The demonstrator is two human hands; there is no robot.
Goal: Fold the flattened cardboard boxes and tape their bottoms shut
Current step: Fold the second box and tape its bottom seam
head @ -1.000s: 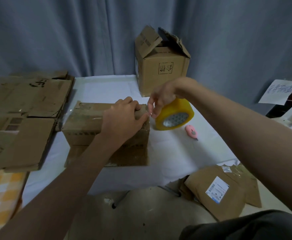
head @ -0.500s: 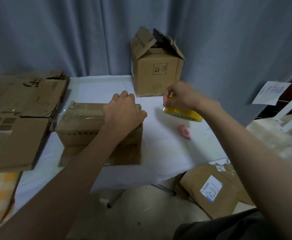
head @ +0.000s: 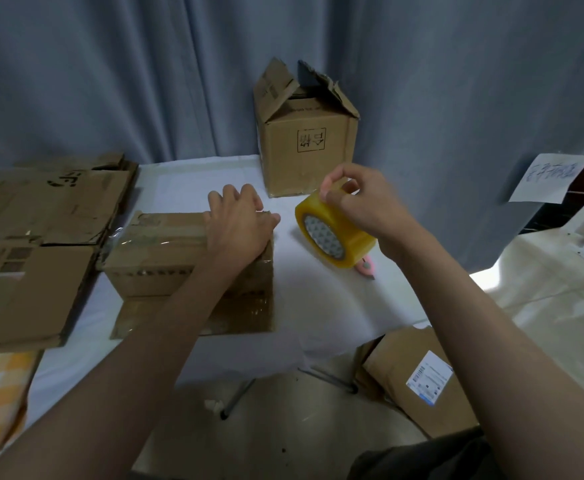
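On the desk [head: 318,306] the folded box [head: 166,258] is pressed down by the left hand [head: 238,230] with flat fingers; tape is already seen on it. The tape roll [head: 335,233] is pinched by the right hand [head: 360,199], just beside. A finished box [head: 304,147] stands behind; the flattened boxes [head: 34,237] are left to fold.

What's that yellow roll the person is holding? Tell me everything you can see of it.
The tape roll is a wide ring of glossy, see-through yellow tape wound on a core patterned white and grey inside. It is tilted, its open face toward the camera. The right hand holds it from above, fingertips pinching at its top edge. It partly hides a pink cutter on the white table.
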